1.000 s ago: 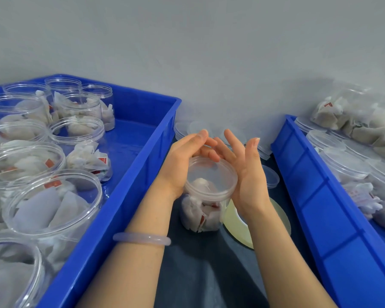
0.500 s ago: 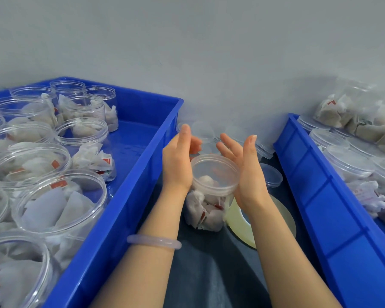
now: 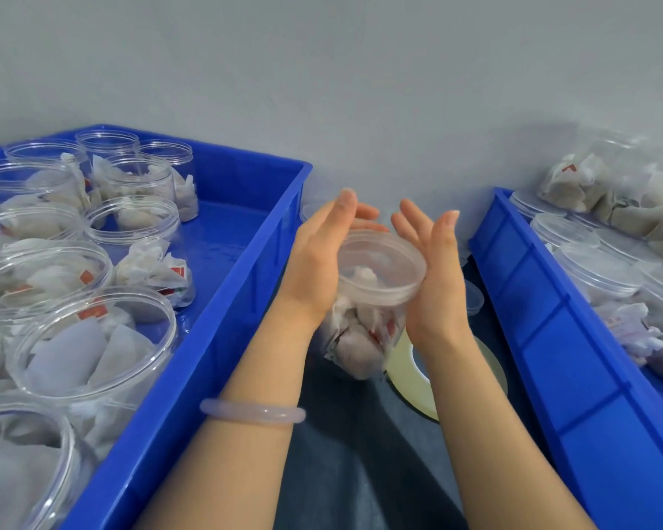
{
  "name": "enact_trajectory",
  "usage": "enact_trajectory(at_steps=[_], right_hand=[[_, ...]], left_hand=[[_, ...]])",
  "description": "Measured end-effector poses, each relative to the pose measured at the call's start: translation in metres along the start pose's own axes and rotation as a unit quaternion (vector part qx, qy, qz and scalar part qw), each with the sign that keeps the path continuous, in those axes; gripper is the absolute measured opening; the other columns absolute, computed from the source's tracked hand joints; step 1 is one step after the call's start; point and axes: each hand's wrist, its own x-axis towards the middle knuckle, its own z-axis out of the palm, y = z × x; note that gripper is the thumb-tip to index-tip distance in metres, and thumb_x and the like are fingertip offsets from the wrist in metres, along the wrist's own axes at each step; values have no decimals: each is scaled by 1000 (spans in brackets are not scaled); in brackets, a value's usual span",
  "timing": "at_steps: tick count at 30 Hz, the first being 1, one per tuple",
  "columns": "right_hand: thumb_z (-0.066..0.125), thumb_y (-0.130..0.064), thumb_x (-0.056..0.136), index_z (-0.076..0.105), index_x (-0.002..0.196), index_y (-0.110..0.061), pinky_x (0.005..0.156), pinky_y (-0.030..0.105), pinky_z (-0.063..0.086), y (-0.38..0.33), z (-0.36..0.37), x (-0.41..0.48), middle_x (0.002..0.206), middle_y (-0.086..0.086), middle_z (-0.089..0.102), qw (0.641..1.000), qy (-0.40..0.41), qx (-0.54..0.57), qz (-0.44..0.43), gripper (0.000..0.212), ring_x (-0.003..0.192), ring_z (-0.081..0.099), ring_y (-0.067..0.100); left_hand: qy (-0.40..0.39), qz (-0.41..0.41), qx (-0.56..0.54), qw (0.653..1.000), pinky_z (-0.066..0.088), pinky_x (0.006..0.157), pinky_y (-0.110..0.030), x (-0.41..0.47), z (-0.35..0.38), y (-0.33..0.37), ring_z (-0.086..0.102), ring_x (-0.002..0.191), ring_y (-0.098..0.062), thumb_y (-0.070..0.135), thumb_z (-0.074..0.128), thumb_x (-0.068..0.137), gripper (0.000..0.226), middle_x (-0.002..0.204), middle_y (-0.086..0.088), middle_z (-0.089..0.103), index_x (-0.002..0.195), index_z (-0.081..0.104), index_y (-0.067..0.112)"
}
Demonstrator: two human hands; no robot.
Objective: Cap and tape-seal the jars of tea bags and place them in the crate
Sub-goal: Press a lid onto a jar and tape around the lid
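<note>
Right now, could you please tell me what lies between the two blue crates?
The head view shows a capped jar of tea bags pressed between the left hand and right hand, a tape roll on dark cloth, and spare lids.

Between two blue crates [image 3: 223,300], left hand [image 3: 314,269] and right hand [image 3: 437,285] press flat palms against a capped jar [image 3: 376,285] of tea bags, tilted above a tape roll [image 3: 410,372].

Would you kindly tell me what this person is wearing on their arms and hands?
No sleeves are in view, and the left hand and right hand wear no gloves. A smooth, pale lilac translucent bangle circles the left wrist.
</note>
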Motion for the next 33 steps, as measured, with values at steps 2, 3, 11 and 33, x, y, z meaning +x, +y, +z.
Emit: enact_trajectory(at_steps=[2, 3, 11, 33], right_hand=[[32, -74, 79, 51, 130, -30, 110, 41, 37, -4, -2, 0, 145, 4, 47, 999, -12, 42, 5, 70, 130, 48, 14], [33, -73, 79, 53, 126, -31, 109, 43, 37, -5, -5, 0, 142, 5, 50, 998, -20, 56, 14, 66, 127, 51, 16], [28, -70, 77, 68, 108, -7, 95, 41, 48, 7, -9, -7, 101, 8, 74, 998, -43, -8, 33, 81, 99, 69, 22], [29, -79, 64, 57, 125, -22, 98, 42, 48, -8, -7, -1, 117, 4, 68, 996, -17, 36, 80, 88, 105, 67, 19]], left_hand=[[-60, -5, -1, 998, 54, 79, -26, -1, 1, 9, 69, 83, -12, 56, 40, 86, 43, 83, 2, 73, 77, 69, 25], [-85, -15, -7, 996, 54, 79, -25, -1, 2, 11, 69, 82, -11, 57, 39, 86, 45, 82, 3, 73, 75, 70, 27], [-55, -120, -39, 990, 47, 97, -48, -5, 2, -1, 65, 89, -28, 61, 43, 78, 50, 92, -14, 69, 68, 59, 15], [-88, -145, -131, 977, 54, 73, -31, 1, -5, 7, 66, 78, -22, 69, 41, 79, 61, 84, -11, 70, 77, 60, 11]])
